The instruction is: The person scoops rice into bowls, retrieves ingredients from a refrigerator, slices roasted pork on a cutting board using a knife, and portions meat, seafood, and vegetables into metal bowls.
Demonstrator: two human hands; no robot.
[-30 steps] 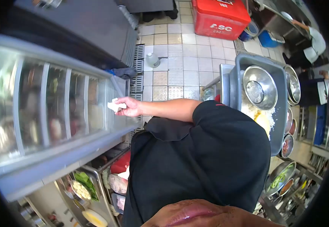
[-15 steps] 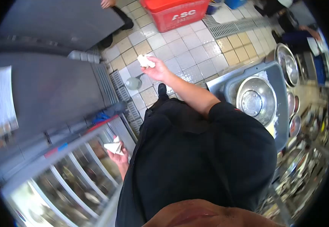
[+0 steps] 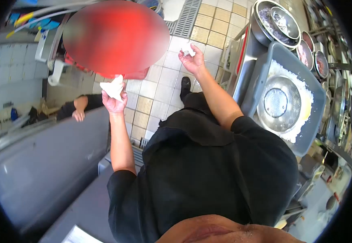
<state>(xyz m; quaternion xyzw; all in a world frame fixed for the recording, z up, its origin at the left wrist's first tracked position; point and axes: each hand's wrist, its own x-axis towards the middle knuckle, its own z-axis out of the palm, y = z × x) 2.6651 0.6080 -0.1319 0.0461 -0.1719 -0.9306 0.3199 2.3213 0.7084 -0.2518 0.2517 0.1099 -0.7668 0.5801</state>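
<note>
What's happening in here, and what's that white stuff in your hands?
My left hand holds a crumpled white piece, and my right hand holds a smaller white piece. They could be paper or cloth; I can't tell. Beside me, a metal colander sits in a grey tub with loose white bits around it. Someone else's hand rests on the edge of a grey panel.

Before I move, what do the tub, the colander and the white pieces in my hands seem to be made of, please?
Tub: probably plastic, dull grey, by its even colour and thick rim.
Colander: shiny metal, likely stainless steel, by its bright reflections.
White pieces, in left hand and right hand: matt, creased; perhaps paper or cloth, I cannot tell.
</note>
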